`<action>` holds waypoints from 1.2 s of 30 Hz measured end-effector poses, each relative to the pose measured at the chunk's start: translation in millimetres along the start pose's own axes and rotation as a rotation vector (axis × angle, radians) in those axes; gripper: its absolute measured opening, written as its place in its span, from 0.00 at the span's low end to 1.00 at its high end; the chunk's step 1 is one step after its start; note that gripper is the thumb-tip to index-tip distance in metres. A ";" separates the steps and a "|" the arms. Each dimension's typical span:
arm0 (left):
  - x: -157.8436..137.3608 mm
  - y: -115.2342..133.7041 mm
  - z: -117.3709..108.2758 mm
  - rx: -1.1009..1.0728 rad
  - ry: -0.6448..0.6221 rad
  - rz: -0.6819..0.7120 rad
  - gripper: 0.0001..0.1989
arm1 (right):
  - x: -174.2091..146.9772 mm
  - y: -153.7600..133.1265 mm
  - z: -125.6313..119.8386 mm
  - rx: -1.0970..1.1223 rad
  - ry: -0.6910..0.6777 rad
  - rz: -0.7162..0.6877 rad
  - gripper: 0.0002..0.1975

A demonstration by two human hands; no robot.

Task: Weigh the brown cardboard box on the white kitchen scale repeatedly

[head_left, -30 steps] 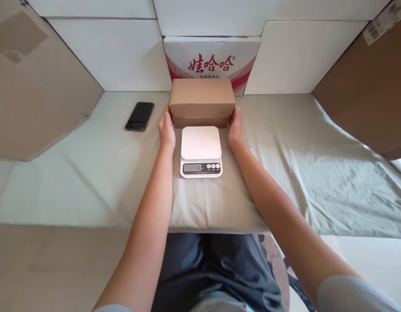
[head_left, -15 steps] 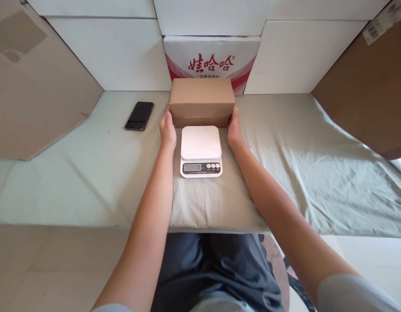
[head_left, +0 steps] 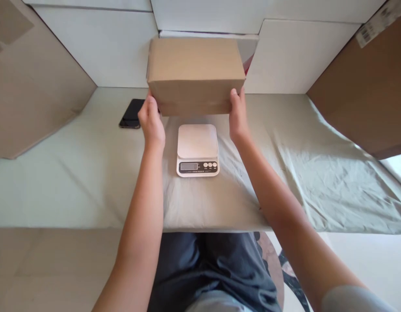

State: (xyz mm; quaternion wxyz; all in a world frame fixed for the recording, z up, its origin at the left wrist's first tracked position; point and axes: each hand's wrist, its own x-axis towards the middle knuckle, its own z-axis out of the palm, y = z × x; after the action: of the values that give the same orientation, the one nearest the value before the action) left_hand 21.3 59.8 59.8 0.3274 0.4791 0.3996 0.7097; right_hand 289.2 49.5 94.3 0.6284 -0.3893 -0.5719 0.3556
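Observation:
A brown cardboard box (head_left: 195, 95) is held up off the cloth, behind and above the scale. My left hand (head_left: 151, 119) grips its left end, and my right hand (head_left: 238, 113) grips the right end with the thumb on the front face. The other fingers are partly hidden behind the box. On the cloth between my forearms sits a white kitchen scale (head_left: 197, 142), its bare weighing plate toward the back and its display and buttons facing me. I cannot read anything on its display.
A black phone (head_left: 131, 113) lies on the pale green cloth (head_left: 73, 173) beyond my left hand. Large cardboard panels stand at the left (head_left: 38, 82) and right (head_left: 359, 95). White boxes (head_left: 304, 56) form a wall at the back.
Both hands have lifted the cardboard box from the cloth, and it now looks larger and closer. It covers most of the red lettering behind. The scale stays in place.

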 end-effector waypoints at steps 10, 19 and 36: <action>-134.0 43.0 -32.3 0.086 0.078 -0.037 0.38 | -119.4 -38.9 -24.9 -0.041 -0.098 0.025 0.43; -135.0 31.7 -32.3 0.100 0.137 -0.082 0.43 | -138.5 -26.7 -15.9 0.032 -0.077 0.095 0.46; -138.3 18.4 -31.0 0.063 0.098 -0.121 0.42 | -133.7 -16.3 -20.0 -0.005 -0.091 0.060 0.45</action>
State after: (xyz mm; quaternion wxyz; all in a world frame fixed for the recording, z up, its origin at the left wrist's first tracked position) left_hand 35.7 -73.9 11.3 0.3346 0.4289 0.4652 0.6983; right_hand 296.7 -78.6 49.0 0.5898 -0.3911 -0.5888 0.3904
